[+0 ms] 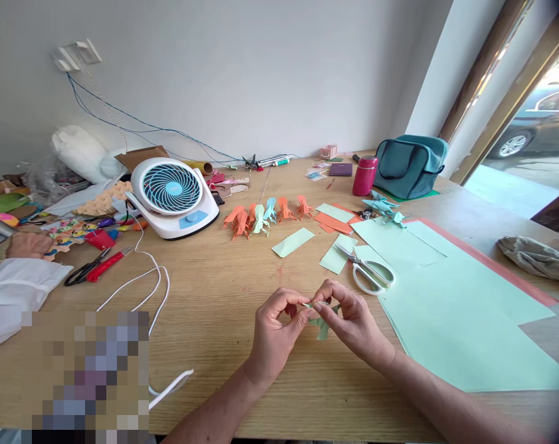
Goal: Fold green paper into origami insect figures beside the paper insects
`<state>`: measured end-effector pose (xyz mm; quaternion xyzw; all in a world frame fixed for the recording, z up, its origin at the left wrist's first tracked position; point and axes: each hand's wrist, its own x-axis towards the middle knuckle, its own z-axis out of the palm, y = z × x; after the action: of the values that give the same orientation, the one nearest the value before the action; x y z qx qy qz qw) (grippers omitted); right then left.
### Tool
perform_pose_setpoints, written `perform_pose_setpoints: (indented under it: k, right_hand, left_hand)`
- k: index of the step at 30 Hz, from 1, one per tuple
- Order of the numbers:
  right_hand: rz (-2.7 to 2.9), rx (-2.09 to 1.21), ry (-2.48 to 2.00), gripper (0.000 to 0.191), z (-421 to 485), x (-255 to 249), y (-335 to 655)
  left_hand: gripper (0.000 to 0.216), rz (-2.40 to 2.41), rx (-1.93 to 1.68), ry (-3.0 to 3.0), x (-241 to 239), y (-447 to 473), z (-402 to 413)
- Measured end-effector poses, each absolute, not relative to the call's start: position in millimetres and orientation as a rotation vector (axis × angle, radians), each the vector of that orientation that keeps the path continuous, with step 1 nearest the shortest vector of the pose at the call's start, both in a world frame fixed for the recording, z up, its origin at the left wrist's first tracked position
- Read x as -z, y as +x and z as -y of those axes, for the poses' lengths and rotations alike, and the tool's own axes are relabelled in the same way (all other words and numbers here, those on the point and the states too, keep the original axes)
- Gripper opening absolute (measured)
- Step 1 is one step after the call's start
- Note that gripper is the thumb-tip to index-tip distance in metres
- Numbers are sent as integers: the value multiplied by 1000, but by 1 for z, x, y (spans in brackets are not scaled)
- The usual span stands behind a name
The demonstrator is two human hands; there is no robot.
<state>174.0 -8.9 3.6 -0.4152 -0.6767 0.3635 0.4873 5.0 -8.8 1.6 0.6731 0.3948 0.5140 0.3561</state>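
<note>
Both my hands meet over the front middle of the table, pinching a small folded piece of pale green paper. My left hand grips its left end between thumb and fingertips. From the other side my right hand closes on it, and part of the paper hangs below those fingers. The fingers hide much of its shape. Just beyond my right hand, white-handled scissors rest on cut green paper strips. Farther back stands a row of folded paper figures in orange, green and blue.
Large green sheets cover the table's right side. A white fan stands back left, its white cord trailing forward. Red-handled tools lie near another person's hand. A pink flask and teal bag stand back right.
</note>
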Motion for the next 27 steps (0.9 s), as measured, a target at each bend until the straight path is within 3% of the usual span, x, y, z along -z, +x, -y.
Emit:
perform_pose_setpoints:
  k: [14, 27]
  right_hand:
    - [1619, -904, -1019, 21, 9, -1, 172]
    - [1573, -947, -1063, 21, 8, 1, 173]
  left_hand:
    - [17, -1071, -1444, 1889, -1, 9, 13]
    - [15, -1069, -1313, 1714, 3, 8, 11]
